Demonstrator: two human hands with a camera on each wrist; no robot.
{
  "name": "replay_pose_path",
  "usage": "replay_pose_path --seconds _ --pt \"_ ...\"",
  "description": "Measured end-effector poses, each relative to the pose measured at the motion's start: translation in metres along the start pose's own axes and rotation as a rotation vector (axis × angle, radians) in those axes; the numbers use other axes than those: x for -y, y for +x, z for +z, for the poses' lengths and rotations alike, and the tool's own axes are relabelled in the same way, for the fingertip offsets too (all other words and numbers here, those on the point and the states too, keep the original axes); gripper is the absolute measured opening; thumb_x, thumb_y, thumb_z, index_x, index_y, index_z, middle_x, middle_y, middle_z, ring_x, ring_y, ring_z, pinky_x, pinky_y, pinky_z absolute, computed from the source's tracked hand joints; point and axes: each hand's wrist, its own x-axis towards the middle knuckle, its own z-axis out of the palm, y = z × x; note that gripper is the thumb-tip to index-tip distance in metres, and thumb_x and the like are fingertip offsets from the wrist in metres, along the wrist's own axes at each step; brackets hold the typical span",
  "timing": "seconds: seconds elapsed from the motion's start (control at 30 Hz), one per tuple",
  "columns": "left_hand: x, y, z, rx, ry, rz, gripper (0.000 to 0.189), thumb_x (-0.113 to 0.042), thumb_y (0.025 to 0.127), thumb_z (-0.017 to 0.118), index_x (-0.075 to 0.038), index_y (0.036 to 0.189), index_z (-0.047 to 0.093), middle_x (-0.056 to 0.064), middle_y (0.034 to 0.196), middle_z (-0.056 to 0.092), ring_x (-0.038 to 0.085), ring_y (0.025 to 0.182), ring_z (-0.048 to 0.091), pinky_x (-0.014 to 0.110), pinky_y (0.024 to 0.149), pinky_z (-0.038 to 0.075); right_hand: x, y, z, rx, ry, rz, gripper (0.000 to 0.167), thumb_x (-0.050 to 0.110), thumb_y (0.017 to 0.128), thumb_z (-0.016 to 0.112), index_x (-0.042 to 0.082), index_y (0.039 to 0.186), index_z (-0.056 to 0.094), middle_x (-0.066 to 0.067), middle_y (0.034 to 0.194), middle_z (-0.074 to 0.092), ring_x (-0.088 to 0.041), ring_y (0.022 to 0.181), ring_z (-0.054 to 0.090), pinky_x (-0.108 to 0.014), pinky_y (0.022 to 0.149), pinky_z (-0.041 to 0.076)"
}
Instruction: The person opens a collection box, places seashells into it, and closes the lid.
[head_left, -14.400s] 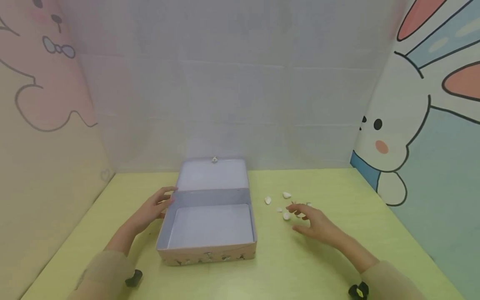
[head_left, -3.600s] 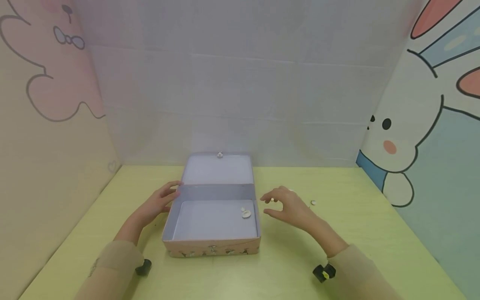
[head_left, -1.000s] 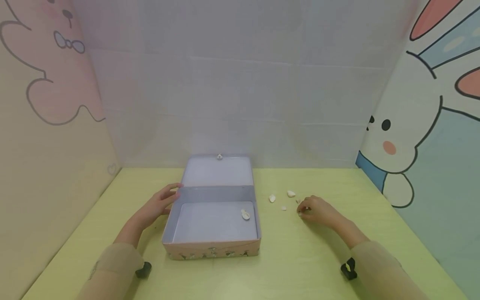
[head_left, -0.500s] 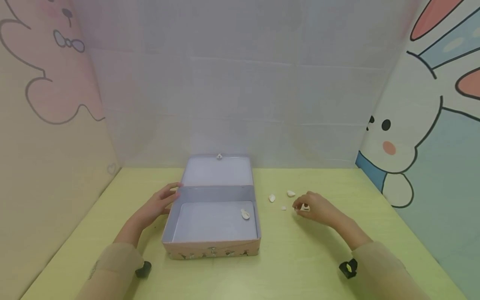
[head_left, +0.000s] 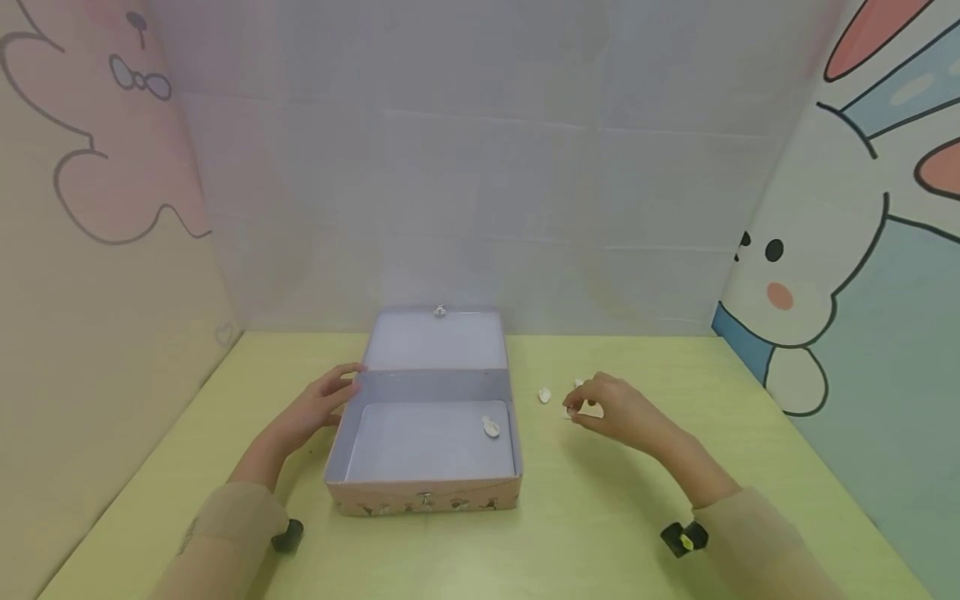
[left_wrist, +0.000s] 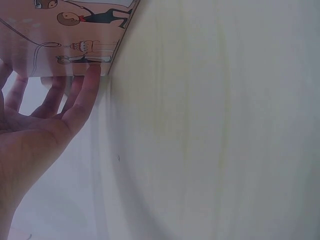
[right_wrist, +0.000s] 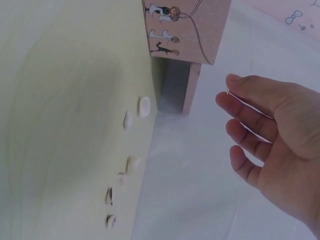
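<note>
While my left grip [head_left: 311,411] rests its loosely bent fingers against the left side of the open box [head_left: 420,446], I have the right grip [head_left: 626,417] narrowed, thumb and index fingertip pinching a tiny pale piece [right_wrist: 228,92] above the tabletop [head_left: 585,533]. Through the right wrist view I count six pale shells [right_wrist: 144,106] scattered on the tabletop beside the box, well apart from the fingers in that picture. Inside the box, a white shell [head_left: 491,430] lies near the right wall, with a smaller bit [head_left: 486,420] at its far end; I cannot tell whether they touch. The lid [head_left: 438,342] is folded back, a metal catch [head_left: 440,311] at its far edge.
</note>
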Motion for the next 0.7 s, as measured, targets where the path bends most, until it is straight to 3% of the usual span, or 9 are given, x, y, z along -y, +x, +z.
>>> replay_pose_path --seconds 0.4,0.7 --pt "-0.004 0.001 -0.002 -0.001 0.012 -0.008 0.054 -0.041 0.099 0.045 -0.019 0.145 0.029 0.025 0.147 0.031 0.043 0.129 0.039 0.056 0.095 0.044 0.036 0.018 0.003 -0.133 0.072 -0.11 0.016 0.012 0.08 0.075 0.012 0.096 0.07 0.007 0.089 0.068 -0.009 0.082 0.056 -0.027 0.071 0.049" --pt "-0.009 0.0 -0.002 -0.003 0.017 -0.017 0.055 -0.042 0.098 0.046 -0.019 0.145 0.029 0.024 0.147 0.031 0.044 0.13 0.038 0.056 0.095 0.044 0.055 0.031 0.021 -0.155 0.129 -0.123 0.019 0.013 0.081 0.074 0.012 0.099 0.071 0.006 0.093 0.068 -0.008 0.087 0.056 -0.026 0.074 0.05"
